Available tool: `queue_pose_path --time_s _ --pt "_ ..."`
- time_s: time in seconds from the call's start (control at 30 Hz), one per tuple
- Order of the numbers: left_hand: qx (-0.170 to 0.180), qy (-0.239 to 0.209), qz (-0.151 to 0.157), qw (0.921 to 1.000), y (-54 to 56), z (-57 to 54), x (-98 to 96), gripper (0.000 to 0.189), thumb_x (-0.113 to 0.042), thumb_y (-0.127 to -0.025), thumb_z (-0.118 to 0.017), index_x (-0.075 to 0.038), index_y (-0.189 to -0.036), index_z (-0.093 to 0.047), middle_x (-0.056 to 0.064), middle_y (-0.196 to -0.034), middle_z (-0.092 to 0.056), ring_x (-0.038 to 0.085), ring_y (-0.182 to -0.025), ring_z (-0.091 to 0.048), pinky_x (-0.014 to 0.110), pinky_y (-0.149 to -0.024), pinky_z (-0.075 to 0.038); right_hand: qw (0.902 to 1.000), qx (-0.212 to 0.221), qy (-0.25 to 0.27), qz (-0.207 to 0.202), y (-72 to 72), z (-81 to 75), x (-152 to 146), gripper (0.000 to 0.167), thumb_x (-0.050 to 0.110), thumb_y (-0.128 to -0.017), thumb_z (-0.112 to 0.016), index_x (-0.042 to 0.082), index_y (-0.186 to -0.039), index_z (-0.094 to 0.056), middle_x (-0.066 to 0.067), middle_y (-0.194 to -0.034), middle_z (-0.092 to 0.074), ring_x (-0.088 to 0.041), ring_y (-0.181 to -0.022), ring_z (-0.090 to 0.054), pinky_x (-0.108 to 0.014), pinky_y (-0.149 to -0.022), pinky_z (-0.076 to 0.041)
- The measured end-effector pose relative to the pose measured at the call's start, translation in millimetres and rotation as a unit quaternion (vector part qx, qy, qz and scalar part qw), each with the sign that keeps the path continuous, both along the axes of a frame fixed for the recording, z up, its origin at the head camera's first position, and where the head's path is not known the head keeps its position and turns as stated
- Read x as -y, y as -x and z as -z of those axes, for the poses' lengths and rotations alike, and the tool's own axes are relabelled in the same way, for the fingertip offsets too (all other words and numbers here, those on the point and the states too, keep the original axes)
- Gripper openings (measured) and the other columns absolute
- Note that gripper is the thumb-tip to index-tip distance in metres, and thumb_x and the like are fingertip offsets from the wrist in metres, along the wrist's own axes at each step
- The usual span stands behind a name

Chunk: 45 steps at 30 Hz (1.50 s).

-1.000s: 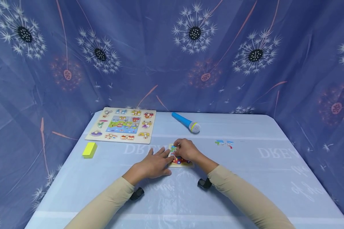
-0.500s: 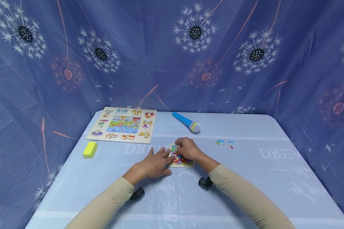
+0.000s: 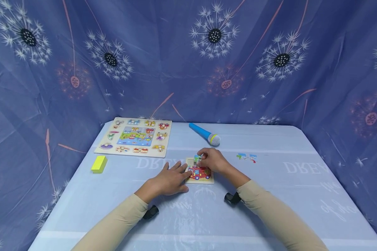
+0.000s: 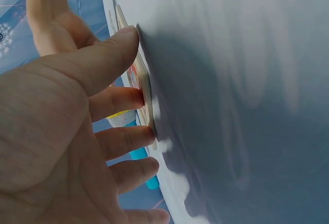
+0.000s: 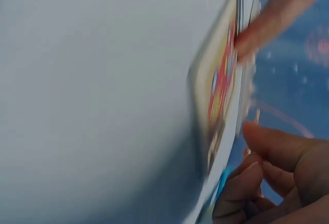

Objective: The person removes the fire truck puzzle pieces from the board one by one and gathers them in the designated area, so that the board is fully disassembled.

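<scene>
A small wooden jigsaw board [image 3: 204, 182] with a red vehicle picture lies mid-table. Its upper-left part shows bare wood. My left hand [image 3: 169, 179] rests at its left side, fingers spread, with fingertips on the board's edge; the left wrist view shows the index and middle fingertips against that edge. Over the top of the board, my right hand [image 3: 214, 160] pinches a green and blue puzzle piece [image 3: 197, 159] between thumb and fingers. In the right wrist view, the right hand's curled fingers [image 5: 277, 147] mostly hide the piece.
Two loose puzzle pieces [image 3: 247, 157] lie to the right. A blue toy microphone [image 3: 202, 133] is behind the board. At the back left is a larger peg puzzle [image 3: 167, 148], with a yellow block [image 3: 98, 164] in front of it. A patterned curtain [image 3: 163, 52] encloses the table.
My right hand has lifted the green and blue piece from the board's upper-left part and moved it slightly right, baring the wood there. My left hand stays in place.
</scene>
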<state>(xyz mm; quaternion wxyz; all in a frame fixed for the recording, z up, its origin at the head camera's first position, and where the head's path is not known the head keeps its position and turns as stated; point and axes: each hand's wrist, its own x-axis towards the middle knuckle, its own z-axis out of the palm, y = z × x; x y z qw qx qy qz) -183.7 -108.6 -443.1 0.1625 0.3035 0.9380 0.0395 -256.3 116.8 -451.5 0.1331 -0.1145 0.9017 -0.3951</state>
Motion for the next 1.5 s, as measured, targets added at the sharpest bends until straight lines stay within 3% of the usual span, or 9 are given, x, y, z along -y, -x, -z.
queue_pose_path --time_s 0.13,0.27,0.47,0.87,1.07,1.3,1.5 --pt "0.008 -0.003 -0.003 1.0 -1.2 -0.2 -0.9 0.068 -0.05 -0.098 -0.064 -0.02 -0.156 -0.046 0.01 -0.166 -0.032 0.034 -0.155 -0.022 0.071 -0.116 -0.019 0.9998 0.01 -0.013 0.008 7.8 -2.2 -46 0.037 0.009 -0.089 -0.078 0.005 -0.125 -0.069 -0.007 -0.088 -0.057 -0.018 -0.071 -0.052 -0.03 -0.06 -0.044" --pt "0.007 0.0 -0.006 1.0 -1.4 -0.8 -1.8 0.068 -0.05 -0.098 -0.065 -0.02 -0.155 -0.046 0.01 -0.165 -0.033 0.033 -0.155 -0.021 0.07 -0.117 -0.018 0.9977 0.011 -0.065 0.019 21.0 -3.2 -86 0.038 0.008 -0.09 -0.075 0.004 -0.127 -0.068 -0.009 -0.089 -0.055 -0.02 -0.074 -0.049 -0.032 -0.063 -0.041" --pt "0.001 0.004 -0.005 1.0 0.0 -2.8 -3.8 0.068 -0.05 -0.097 -0.065 -0.018 -0.154 -0.048 0.01 -0.164 -0.035 0.034 -0.155 -0.023 0.07 -0.116 -0.02 0.9938 0.016 -0.109 0.014 34.3 -2.3 -115 0.038 0.006 -0.088 -0.075 0.001 -0.125 -0.067 -0.009 -0.09 -0.056 -0.021 -0.077 -0.049 -0.033 -0.067 -0.041" --pt "0.007 0.005 -0.006 0.9999 -1.8 -4.9 -3.9 0.068 -0.05 -0.098 -0.065 -0.018 -0.155 -0.047 0.01 -0.165 -0.034 0.034 -0.155 -0.023 0.069 -0.117 -0.019 0.9947 0.029 -0.098 0.017 36.9 1.9 -120 0.041 0.004 -0.085 -0.078 0.002 -0.125 -0.068 -0.005 -0.083 -0.056 -0.019 -0.073 -0.049 -0.031 -0.065 -0.04" --pt "0.002 0.008 -0.006 0.9999 -0.3 -3.8 -4.1 0.067 -0.05 -0.097 -0.065 -0.019 -0.154 -0.048 0.009 -0.164 -0.036 0.034 -0.154 -0.025 0.067 -0.117 -0.021 0.9948 0.053 -0.085 0.017 34.4 0.4 -121 0.044 0.006 -0.088 -0.076 0.002 -0.13 -0.064 -0.008 -0.089 -0.058 -0.021 -0.077 -0.051 -0.034 -0.067 -0.042" --pt "-0.003 -0.006 -0.002 1.0 3.9 -2.9 -3.7 0.063 -0.048 -0.097 -0.067 -0.018 -0.15 -0.053 0.009 -0.161 -0.041 0.036 -0.153 -0.028 0.069 -0.116 -0.023 0.9961 0.019 -0.081 0.029 29.9 -8.8 -113 0.037 0.013 -0.094 -0.07 0.0 -0.129 -0.065 -0.014 -0.103 -0.061 -0.024 -0.085 -0.054 -0.036 -0.072 -0.046" --pt "0.004 -0.024 -0.008 0.9997 6.3 -4.6 -1.5 0.06 -0.047 -0.097 -0.067 -0.017 -0.147 -0.055 0.009 -0.16 -0.043 0.036 -0.153 -0.028 0.069 -0.115 -0.023 0.9992 0.01 -0.032 0.021 19.1 -16.2 -86 0.036 0.014 -0.097 -0.067 -0.002 -0.129 -0.065 -0.012 -0.102 -0.062 -0.023 -0.085 -0.055 -0.035 -0.071 -0.047"
